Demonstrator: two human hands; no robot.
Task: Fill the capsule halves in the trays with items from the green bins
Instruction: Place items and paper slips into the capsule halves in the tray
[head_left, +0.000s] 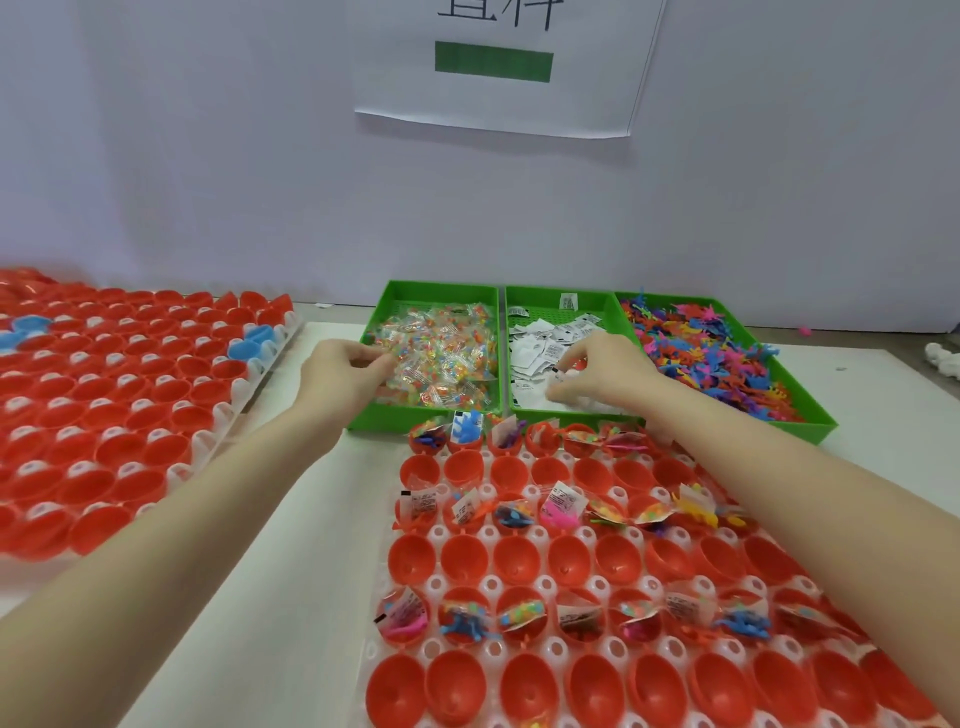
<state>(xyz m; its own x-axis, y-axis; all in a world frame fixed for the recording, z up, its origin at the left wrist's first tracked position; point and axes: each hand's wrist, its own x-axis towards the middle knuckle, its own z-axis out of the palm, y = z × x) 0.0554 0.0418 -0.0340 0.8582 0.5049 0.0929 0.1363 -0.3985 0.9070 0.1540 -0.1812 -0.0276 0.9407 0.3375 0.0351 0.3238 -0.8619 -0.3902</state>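
1. Reaching into two bins at once, the left hand (340, 371) has its fingers curled over the clear sachets of coloured beads (441, 358) in the left green plastic bin (382, 306), pinching at the pile. The right hand (597, 371) has its fingers bent down into the small white printed paper packets (540, 345) in the middle green plastic bin (558, 301). Whether either hand has one item or several cannot be told.
2. The right green plastic bin (810, 426) holds a heap of small coloured plastic figures (717, 358); neither hand touches it.
3. The white plastic tray of red capsule halves (566, 566) lies on the bench just in front of the bins. Filled rows alternate with rows of bare halves.
4. Risk: slippery sachets cling together, so a pinch is likely to lift two. One capsule half would then be double-filled.
5. Risk: both forearms pass over the filled rows. A low wrist can brush the packets that stand proud of the rims and flick them out.
6. Risk: alternating rows make it easy to misjudge which halves lack which item, since packets hide what lies beneath.
7. The second tray of empty red capsule halves (119, 405), on the left, has a few blue halves (252, 340) mixed in; filling there invites colour mismatches.
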